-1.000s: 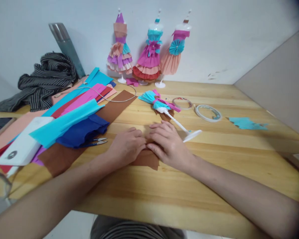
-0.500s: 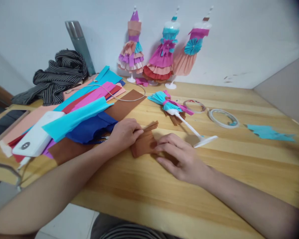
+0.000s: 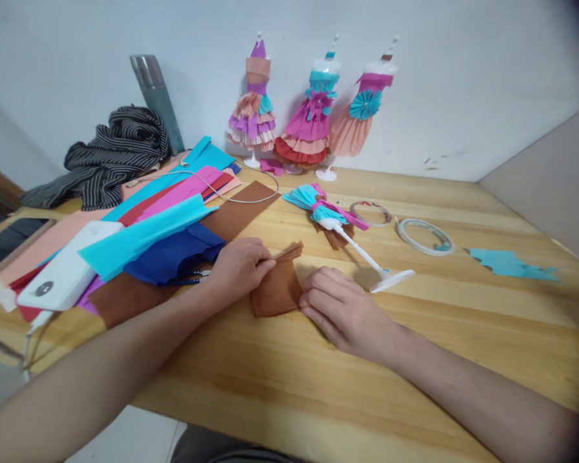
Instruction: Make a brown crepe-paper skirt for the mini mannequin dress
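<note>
A piece of brown crepe paper (image 3: 276, 289) lies on the wooden table between my hands, its far edge gathered into narrow pleats. My left hand (image 3: 244, 265) is closed on the pleated edge, thumb pressing from above. At the paper's right edge, my right hand (image 3: 340, 308) pinches the near corner between thumb and fingers. Beyond my right hand, a small dress form (image 3: 361, 247) lies on its side, its white stand toward me, dressed in turquoise and magenta paper with some brown strips.
Coloured paper sheets (image 3: 139, 231), a white power bank (image 3: 70, 267) and a cable crowd the left side. Three dressed forms (image 3: 306, 122) stand against the wall beside a flask (image 3: 157, 96) and striped cloth (image 3: 118, 145). Tape rolls (image 3: 424, 236) and a turquoise scrap (image 3: 511, 263) lie right.
My right fingers have closed together on the paper's right corner, and the brown paper now lies flatter and more spread. My left hand keeps its hold. The camera view has shifted slightly.
</note>
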`<action>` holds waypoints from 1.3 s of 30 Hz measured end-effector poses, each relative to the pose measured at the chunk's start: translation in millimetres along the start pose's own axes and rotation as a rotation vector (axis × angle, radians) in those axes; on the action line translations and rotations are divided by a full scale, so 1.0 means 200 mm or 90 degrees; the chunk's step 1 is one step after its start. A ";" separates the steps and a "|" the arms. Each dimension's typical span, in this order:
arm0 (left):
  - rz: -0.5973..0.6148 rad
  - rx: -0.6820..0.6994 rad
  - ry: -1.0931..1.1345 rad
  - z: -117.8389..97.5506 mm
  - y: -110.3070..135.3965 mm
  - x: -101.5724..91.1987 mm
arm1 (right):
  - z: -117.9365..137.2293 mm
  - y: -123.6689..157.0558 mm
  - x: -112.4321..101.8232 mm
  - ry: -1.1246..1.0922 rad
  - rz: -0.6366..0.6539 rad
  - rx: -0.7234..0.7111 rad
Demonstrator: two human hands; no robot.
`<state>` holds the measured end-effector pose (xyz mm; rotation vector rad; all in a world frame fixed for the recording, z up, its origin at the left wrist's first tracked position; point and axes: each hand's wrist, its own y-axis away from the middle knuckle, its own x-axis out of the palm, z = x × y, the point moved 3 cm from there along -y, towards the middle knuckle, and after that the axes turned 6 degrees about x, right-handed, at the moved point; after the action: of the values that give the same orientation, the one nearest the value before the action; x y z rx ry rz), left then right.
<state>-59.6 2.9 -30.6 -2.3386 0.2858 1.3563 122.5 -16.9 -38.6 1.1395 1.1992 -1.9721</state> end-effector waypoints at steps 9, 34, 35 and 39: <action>0.012 0.029 -0.167 -0.01 0.01 0.00 | 0.00 0.00 -0.03 -0.085 -0.051 -0.004; -0.059 0.084 -0.002 -0.19 0.07 -0.13 | -0.01 0.01 0.03 -0.083 0.027 0.000; 0.015 0.084 0.014 -0.23 0.08 -0.13 | -0.01 0.01 0.03 -0.091 0.033 0.004; 0.229 0.036 -0.072 -0.29 0.14 -0.06 | -0.01 0.00 0.02 -0.107 0.047 0.011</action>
<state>-31.7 -48.7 -3.2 -2.2261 0.7279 1.6143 121.0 -15.0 -43.4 0.9907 1.0407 -1.9826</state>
